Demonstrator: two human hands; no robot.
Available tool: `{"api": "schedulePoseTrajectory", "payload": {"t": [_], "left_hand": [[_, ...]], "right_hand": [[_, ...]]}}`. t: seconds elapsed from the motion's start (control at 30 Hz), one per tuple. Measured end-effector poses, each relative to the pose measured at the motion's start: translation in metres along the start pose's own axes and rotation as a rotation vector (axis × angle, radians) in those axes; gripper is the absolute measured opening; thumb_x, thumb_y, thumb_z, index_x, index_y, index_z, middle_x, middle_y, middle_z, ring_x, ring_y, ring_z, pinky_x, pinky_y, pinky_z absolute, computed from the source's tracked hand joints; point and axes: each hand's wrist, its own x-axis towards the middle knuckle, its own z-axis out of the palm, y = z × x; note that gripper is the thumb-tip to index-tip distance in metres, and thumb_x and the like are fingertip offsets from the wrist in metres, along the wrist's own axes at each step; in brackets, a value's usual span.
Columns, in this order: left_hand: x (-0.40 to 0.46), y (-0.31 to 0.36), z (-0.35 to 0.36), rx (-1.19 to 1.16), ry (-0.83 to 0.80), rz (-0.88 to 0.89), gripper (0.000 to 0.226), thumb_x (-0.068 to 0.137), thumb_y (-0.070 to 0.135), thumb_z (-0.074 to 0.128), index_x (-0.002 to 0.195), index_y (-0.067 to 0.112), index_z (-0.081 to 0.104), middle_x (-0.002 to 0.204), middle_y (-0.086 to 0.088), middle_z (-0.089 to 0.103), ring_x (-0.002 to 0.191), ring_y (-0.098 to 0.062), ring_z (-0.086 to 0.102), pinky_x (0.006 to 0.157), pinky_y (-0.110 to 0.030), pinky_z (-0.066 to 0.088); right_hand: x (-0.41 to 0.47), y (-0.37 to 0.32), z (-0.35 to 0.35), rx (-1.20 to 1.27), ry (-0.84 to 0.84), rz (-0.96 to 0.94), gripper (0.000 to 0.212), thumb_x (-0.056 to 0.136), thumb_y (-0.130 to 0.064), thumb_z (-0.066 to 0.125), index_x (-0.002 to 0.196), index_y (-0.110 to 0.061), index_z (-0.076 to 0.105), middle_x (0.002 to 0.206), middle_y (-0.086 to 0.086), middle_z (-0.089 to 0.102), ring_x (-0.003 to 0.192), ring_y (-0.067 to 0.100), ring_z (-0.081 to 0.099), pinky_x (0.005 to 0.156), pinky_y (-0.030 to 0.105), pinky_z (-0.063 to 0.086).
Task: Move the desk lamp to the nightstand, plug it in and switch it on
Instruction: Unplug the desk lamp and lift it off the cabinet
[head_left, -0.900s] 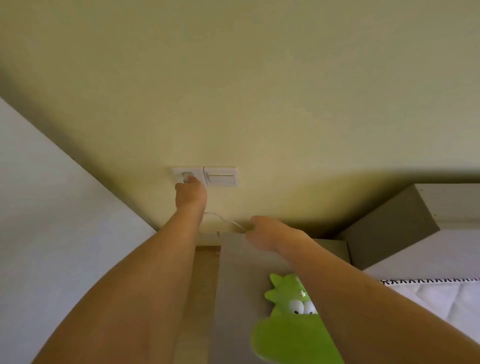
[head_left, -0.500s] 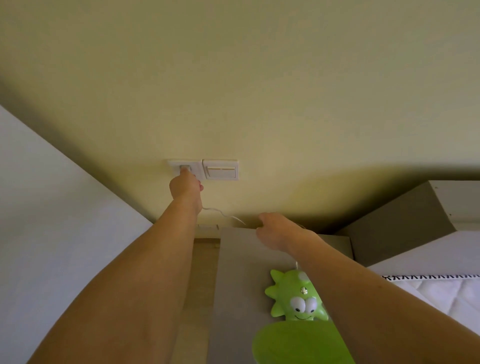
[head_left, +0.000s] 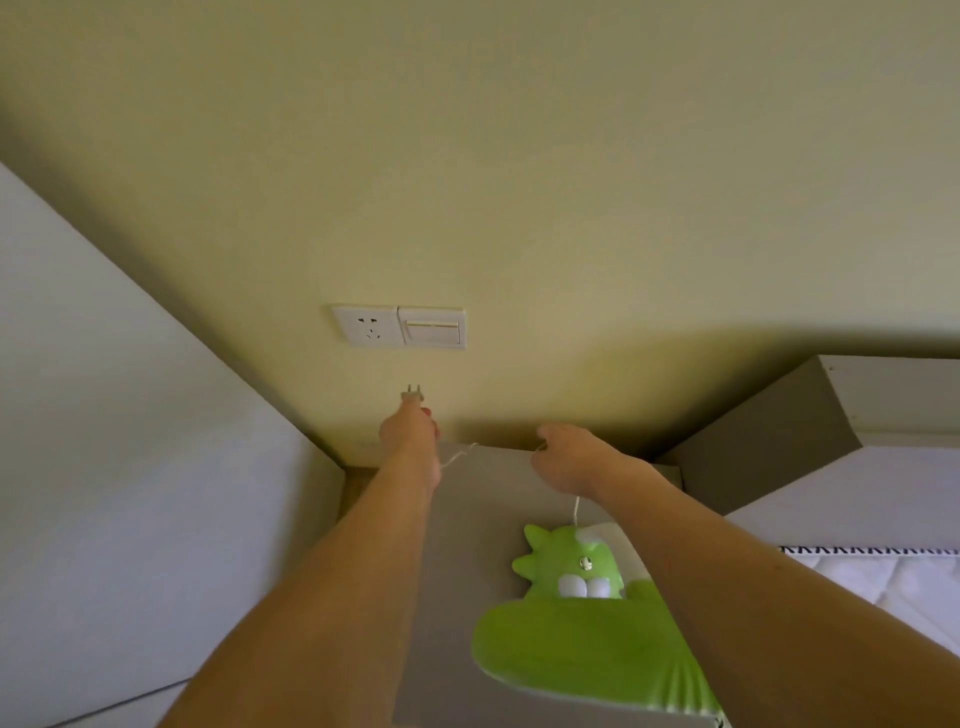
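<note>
The left hand pinches the white plug, prongs up, just below the wall socket; the right hand grips the cord over the nightstand's far edge. The green desk lamp sits on the nightstand's near right part. Line the two prongs up with the upper slots and push straight; the bare wall around the socket leaves free room, with the light switch touching it on the right.

Light switch on yellow wall; white mattress at right.
</note>
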Motion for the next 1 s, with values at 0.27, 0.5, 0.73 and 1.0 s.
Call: {"api": "schedulePoseTrajectory", "payload": {"t": [0.27,0.5,0.73,1.0], "left_hand": [[-0.068,-0.048,0.011,0.084,-0.308,-0.011,0.035,0.099,0.03,0.044,0.068,0.014,0.048,0.058,-0.001,0.042,0.049,-0.013,0.042,0.054,-0.026,0.043],[-0.07,-0.085,-0.016,0.537,-0.36,-0.247,0.038,0.098,0.027,0.041,0.062,0.015,0.043,0.055,-0.001,0.047,0.034,-0.01,0.043,0.049,-0.025,0.038],[-0.056,-0.091,-0.002,0.745,-0.397,-0.239,0.036,0.097,0.03,0.047,0.064,0.016,0.043,0.058,-0.002,0.042,0.043,-0.01,0.039,0.033,-0.013,0.036],[-0.056,-0.091,-0.002,0.823,-0.429,-0.22,0.033,0.095,0.026,0.05,0.065,0.015,0.043,0.058,-0.004,0.042,0.044,-0.013,0.039,0.032,-0.014,0.039]], "right_hand": [[-0.058,0.055,-0.008,0.147,0.029,0.152,0.035,0.094,-0.012,0.042,0.127,-0.001,0.05,0.132,0.017,0.054,0.12,0.033,0.052,0.093,0.036,0.045],[-0.074,0.084,0.0,0.056,-0.155,0.206,0.045,0.096,-0.03,0.044,0.132,-0.004,0.046,0.135,0.016,0.049,0.115,0.03,0.052,0.088,0.034,0.044],[-0.047,0.087,0.019,0.131,-0.258,0.26,0.052,0.088,-0.039,0.057,0.127,-0.006,0.052,0.109,0.016,0.061,0.078,0.031,0.062,0.081,0.038,0.054],[-0.042,0.092,0.02,0.148,-0.254,0.315,0.058,0.083,-0.044,0.063,0.125,-0.005,0.053,0.101,0.022,0.064,0.085,0.034,0.069,0.081,0.04,0.057]]}}
